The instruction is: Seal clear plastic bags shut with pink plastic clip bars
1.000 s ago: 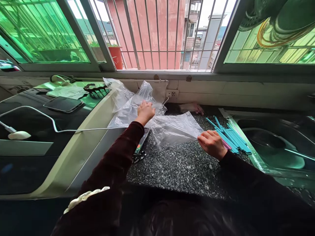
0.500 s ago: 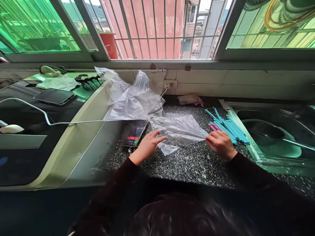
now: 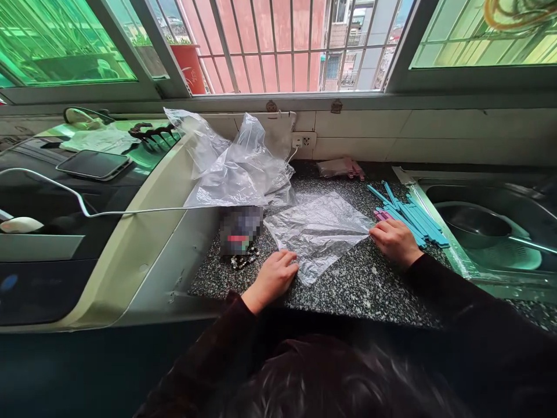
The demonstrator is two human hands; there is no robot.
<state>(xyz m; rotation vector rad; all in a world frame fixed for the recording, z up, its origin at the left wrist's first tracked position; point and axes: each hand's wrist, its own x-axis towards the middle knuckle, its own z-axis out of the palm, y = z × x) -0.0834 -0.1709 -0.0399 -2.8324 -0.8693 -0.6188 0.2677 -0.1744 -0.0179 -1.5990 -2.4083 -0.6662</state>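
A clear plastic bag (image 3: pixel 319 232) lies spread and wrinkled on the speckled dark countertop (image 3: pixel 343 296). My right hand (image 3: pixel 395 239) pinches its right corner. At its lower left edge, my left hand (image 3: pixel 273 277) is closed, fingertips together on the plastic. Just past my right hand lie several turquoise strips (image 3: pixel 418 215) in a loose pile, a few pink ones (image 3: pixel 383 215) among them. Left of the bag is a phone (image 3: pixel 239 229), its screen blurred out, with a beaded string (image 3: pixel 244 259) by its lower end.
Crumpled clear plastic bags (image 3: pixel 237 168) are heaped at the back left. A pink packet (image 3: pixel 342 168) lies near the wall. To the right is a sink (image 3: pixel 463 273) holding a dark bowl (image 3: pixel 472 223). A white cable (image 3: pixel 130 212) crosses the pale appliance (image 3: pixel 169 232) on the left.
My left hand has come down toward me and closed at the bag's lower left edge. The bag now lies flatter and wider. My right hand keeps its corner.
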